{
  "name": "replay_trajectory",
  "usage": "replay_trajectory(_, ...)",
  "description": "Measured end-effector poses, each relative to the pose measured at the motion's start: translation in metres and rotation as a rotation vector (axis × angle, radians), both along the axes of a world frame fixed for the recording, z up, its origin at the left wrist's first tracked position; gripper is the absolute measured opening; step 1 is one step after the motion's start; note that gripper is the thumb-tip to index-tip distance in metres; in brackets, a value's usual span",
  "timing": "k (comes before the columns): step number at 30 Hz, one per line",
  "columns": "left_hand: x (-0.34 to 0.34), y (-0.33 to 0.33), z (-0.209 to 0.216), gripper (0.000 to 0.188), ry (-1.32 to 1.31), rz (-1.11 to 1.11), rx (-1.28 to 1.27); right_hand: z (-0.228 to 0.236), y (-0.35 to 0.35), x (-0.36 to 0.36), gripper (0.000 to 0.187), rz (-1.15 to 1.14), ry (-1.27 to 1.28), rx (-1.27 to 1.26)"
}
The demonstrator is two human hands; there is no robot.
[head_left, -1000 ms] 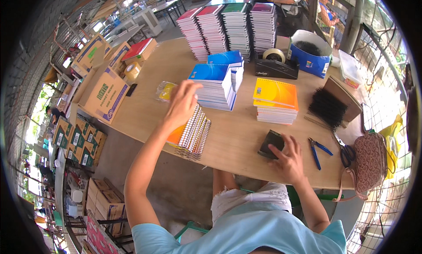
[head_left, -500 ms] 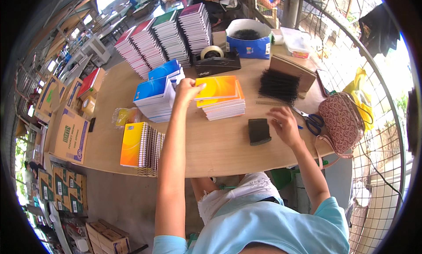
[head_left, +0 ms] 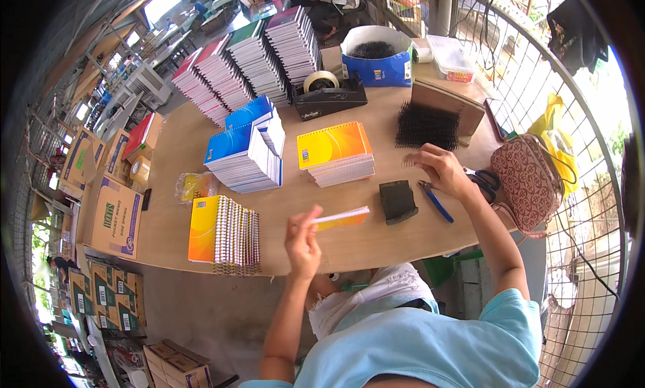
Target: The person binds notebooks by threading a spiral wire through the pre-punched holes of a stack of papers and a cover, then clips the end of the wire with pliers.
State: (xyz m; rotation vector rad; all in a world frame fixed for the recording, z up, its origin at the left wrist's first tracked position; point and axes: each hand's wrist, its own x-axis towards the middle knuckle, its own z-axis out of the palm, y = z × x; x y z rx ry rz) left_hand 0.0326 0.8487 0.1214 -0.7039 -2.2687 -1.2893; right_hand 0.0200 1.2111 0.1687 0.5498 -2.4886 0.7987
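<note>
Left hand point(head_left: 302, 247): fingers clamped on one orange notepad point(head_left: 346, 219) — now clear of the yellow-orange notepad stack point(head_left: 336, 147), tilted above the counter point(head_left: 423, 235). Right hand point(head_left: 445, 173) has risen nearer the black spiral coils point(head_left: 430, 124) — can't tell if fingers pinch one.

On the desk point(head_left: 386, 116), four tall notebook stacks point(head_left: 252, 62) stood at the back left, with a tape dispenser point(head_left: 329, 102) to their right, then a tub point(head_left: 377, 71), then a plastic container point(head_left: 449, 55). Before them, two adjoining notebook piles point(head_left: 232, 156) lay left of a middle pile point(head_left: 336, 149). A coil-bound pile point(head_left: 228, 230) occupied the front left, a packet point(head_left: 196, 185) just behind it. The left hand point(head_left: 302, 243) held a booklet point(head_left: 344, 219) between that pile and a block point(head_left: 398, 201). Right of the block lay pliers point(head_left: 440, 206); farther right, a handbag point(head_left: 529, 180). The right hand point(head_left: 438, 171) was just before the coils point(head_left: 426, 124), themselves before a board point(head_left: 450, 100).
</note>
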Motion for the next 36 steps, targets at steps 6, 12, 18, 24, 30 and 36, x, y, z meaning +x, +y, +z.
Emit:
replay_trajectory(6, 0.004, 0.032, -0.038, 0.015, -0.037, 0.028, 0.137, 0.003, -0.054, 0.028, 0.020, 0.175, -0.241, -0.158)
replay_trajectory(12, 0.002, 0.037, -0.032, 0.010, -0.060, 0.056, 0.163, -0.014, -0.068, 0.026, 0.012, 0.153, -0.261, -0.190)
replay_trajectory(18, 0.004, 0.036, -0.034, 0.010, -0.059, 0.064, 0.191, -0.014, -0.073, 0.025, 0.014, 0.227, -0.297, -0.242)
replay_trajectory(24, 0.005, 0.035, -0.033, 0.008, -0.061, 0.064, 0.199, -0.014, -0.071, 0.027, 0.018, 0.346, -0.189, -0.213)
replay_trajectory(30, 0.009, 0.036, -0.034, 0.007, -0.063, 0.075, 0.221, -0.011, -0.076, 0.038, 0.025, 0.262, -0.411, -0.109)
replay_trajectory(36, 0.010, 0.031, -0.038, 0.009, -0.089, 0.050, 0.199, -0.008, -0.088, 0.041, 0.027, 0.216, -0.348, 0.074)
